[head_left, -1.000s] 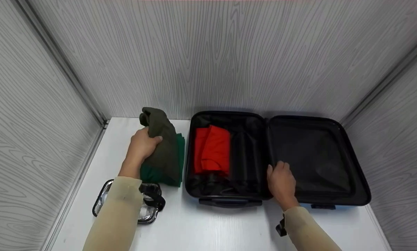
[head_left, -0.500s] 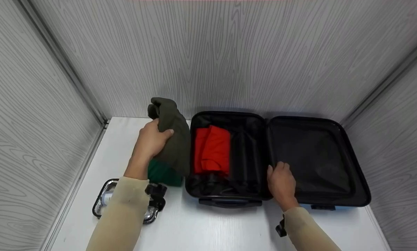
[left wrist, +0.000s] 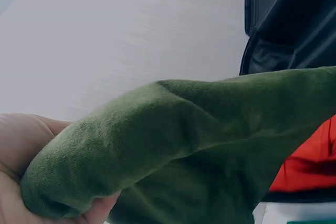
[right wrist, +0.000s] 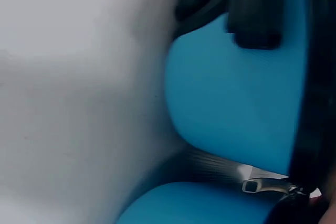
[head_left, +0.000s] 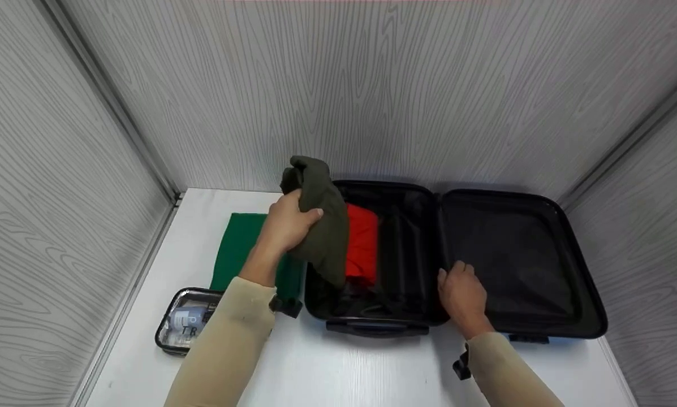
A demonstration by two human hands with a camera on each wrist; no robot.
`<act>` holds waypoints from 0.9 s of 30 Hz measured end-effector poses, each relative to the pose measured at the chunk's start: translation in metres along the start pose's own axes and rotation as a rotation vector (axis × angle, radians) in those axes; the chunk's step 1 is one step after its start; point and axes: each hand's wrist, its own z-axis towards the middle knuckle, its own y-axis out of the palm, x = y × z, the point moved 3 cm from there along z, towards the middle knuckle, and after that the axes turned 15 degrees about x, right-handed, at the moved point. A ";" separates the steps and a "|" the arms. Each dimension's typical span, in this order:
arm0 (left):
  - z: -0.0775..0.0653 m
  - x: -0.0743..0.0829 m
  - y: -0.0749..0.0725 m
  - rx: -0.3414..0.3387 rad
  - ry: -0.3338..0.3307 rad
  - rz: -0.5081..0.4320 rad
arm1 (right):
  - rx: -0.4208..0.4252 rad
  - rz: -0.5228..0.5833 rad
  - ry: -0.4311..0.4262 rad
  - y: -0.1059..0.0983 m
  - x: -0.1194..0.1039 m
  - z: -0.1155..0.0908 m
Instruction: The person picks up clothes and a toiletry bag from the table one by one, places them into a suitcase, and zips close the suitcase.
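My left hand (head_left: pixel 287 223) grips a folded dark olive-green garment (head_left: pixel 324 232) by its left edge, thumb on top. The garment hangs over the left rim of an open black-lined suitcase (head_left: pixel 397 305) and covers part of a folded red garment (head_left: pixel 362 243) inside it. In the left wrist view the cloth (left wrist: pixel 157 129) is bunched between thumb and fingers. My right hand (head_left: pixel 462 294) rests at the suitcase's middle, its fingers bent over the inner edge of the right half (head_left: pixel 508 260). The right wrist view shows the blue outer shell (right wrist: pixel 236 93) and a zipper pull (right wrist: pixel 268 185).
A folded green cloth (head_left: pixel 236 243) lies on the white table (head_left: pixel 338 367) left of the suitcase. Nearer me is a clear black-edged pouch (head_left: pixel 174 346) with a bottle inside, partly under my left sleeve. Grey wood-grain walls (head_left: pixel 338 90) enclose the table behind and at both sides.
My left hand has lifted the olive garment off the green cloth and carried it right, over the suitcase's left half. The right hand has stayed at the suitcase's middle edge.
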 end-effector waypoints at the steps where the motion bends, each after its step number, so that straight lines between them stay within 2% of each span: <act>1: 0.001 0.000 0.004 -0.006 0.006 -0.001 | -0.014 0.002 0.014 0.000 0.000 0.001; 6: 0.005 0.001 0.029 -0.033 0.025 -0.018 | -0.063 0.001 0.070 0.000 0.001 0.001; 14: 0.013 0.005 0.079 -0.073 0.008 -0.111 | 0.008 -0.026 0.037 0.002 0.003 -0.005; 19: 0.016 0.003 0.109 -0.105 -0.038 -0.272 | 0.016 -0.015 0.033 0.003 0.007 -0.007; 21: 0.017 -0.004 0.122 -0.133 -0.065 -0.351 | 0.024 -0.012 0.032 0.003 0.008 -0.007; 23: 0.018 -0.016 0.133 -0.166 -0.102 -0.389 | 0.030 -0.014 0.027 0.004 0.008 -0.007; 27: 0.014 -0.050 0.146 -0.210 -0.219 -0.321 | 0.029 -0.020 0.013 0.005 0.007 -0.009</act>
